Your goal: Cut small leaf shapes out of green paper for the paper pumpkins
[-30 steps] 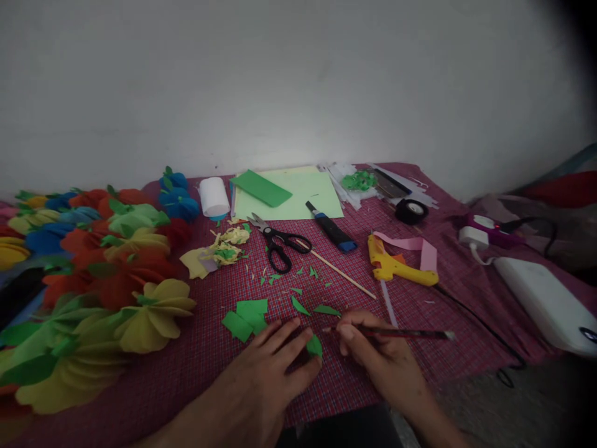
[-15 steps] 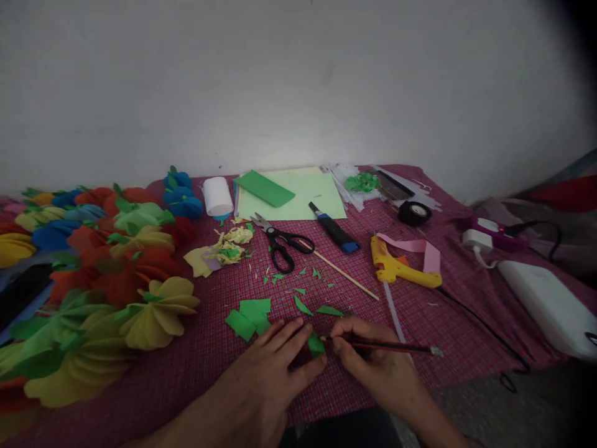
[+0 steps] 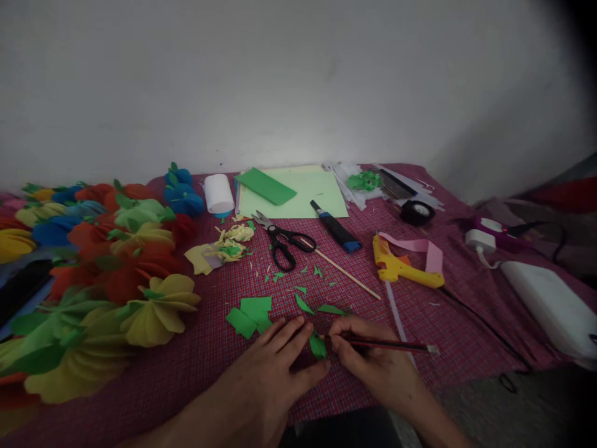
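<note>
"Pencil (image 3: 415,346), slim, wooden, striped dark red and black: clamped between thumb and fingers of your right hand (image 3: 375,361). Why held so low?"

"Short reach from grip to tip, probably for your fine control. Tip at the right side of one small, bright green paper scrap (image 3: 318,346); actual contact too small to tell."

"Location of that scrap?"

"Near edge of the surface (image 3: 209,348), on its red-and-blue checked cloth, partly hidden under your left hand (image 3: 275,370)."

"State of that hand?"

"Palm down, fingers close together, thumb spread away; the scrap shows in the gap. Your fingers seem to weigh it down, likely so it cannot slide against the point."

"Spares, within your reach?"

"Bright green, straight-cut paper pieces (image 3: 255,310), overlapping, just beyond your left fingertips: handy, presumably. Black-handled steel scissors (image 3: 274,231), mid-surface, handles towards you, which would suit a quick pick-up."

"Along the edges?"

"Yellow plastic glue gun (image 3: 396,267), towards the right edge, its black cord trailing away from your hands. Pleated, many-coloured paper shapes (image 3: 161,305), massed along the left edge, perhaps set aside from your pressing."
</note>
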Motion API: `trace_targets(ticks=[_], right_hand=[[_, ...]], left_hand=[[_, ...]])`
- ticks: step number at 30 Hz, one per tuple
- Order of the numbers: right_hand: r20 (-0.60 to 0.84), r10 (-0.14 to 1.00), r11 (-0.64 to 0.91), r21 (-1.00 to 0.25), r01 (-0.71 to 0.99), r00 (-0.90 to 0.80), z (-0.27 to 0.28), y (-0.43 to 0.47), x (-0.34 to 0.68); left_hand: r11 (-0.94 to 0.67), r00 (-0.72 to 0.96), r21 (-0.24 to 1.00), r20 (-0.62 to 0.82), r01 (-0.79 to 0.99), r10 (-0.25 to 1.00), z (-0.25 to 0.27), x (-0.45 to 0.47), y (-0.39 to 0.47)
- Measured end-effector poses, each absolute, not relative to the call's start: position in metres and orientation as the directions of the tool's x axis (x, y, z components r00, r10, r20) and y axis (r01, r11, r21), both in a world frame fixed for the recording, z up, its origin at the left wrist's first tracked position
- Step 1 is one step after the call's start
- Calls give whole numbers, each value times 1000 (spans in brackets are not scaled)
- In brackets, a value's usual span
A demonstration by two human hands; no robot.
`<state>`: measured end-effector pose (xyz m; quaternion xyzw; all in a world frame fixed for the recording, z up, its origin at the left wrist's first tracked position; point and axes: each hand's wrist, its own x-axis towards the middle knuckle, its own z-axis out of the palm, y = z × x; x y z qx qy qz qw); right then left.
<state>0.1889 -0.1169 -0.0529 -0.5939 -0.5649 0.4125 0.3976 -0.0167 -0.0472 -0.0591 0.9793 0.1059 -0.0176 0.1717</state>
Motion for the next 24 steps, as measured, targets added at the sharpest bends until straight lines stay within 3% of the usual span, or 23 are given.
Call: trace_targets(ticks=[9, 24], right_hand=[[-92, 994, -104, -940, 324, 53, -49, -117, 188], [-61, 998, -64, -942, 329, 22, -52, -117, 189]], left_hand=[[-915, 978, 346, -73, 210, 196, -56, -16, -47], [-904, 976, 368, -75, 219, 206, -52, -16, -48]])
